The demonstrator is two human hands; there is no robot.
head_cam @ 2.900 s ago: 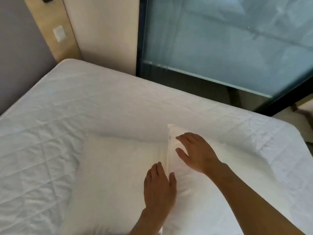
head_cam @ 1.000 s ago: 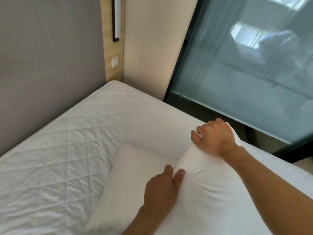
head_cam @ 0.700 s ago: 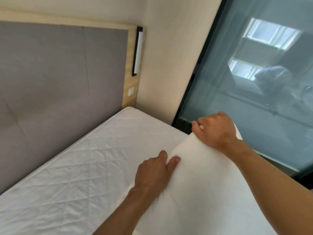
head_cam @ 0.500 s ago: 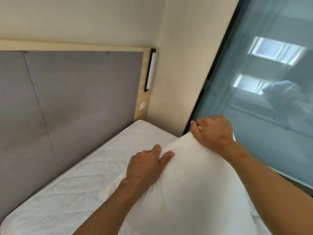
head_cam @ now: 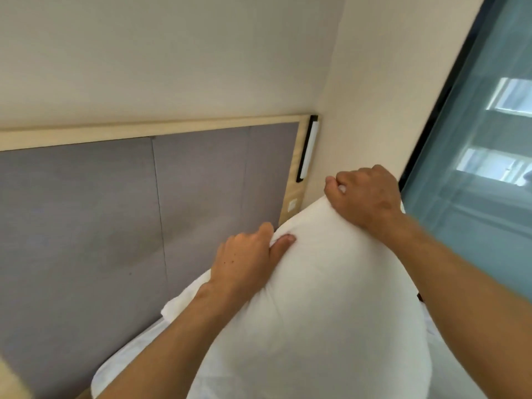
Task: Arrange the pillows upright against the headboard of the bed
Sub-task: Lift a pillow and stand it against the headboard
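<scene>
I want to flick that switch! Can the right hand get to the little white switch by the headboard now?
Probably not: the right hand is clenched on the pillow, and that pillow rises just before the switch.

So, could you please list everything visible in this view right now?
pillow: one, white, held up by its top edge in front of the headboard
second pillow: one, white, partly hidden behind the left arm
headboard: one, grey panels in a light wood frame, left
wall light: one, black and white, on the headboard's right end
switch: one, white, below the light
mattress: one, white, bottom
window: one, dark-framed, right
left hand: gripping the pillow
right hand: gripping the pillow
</scene>
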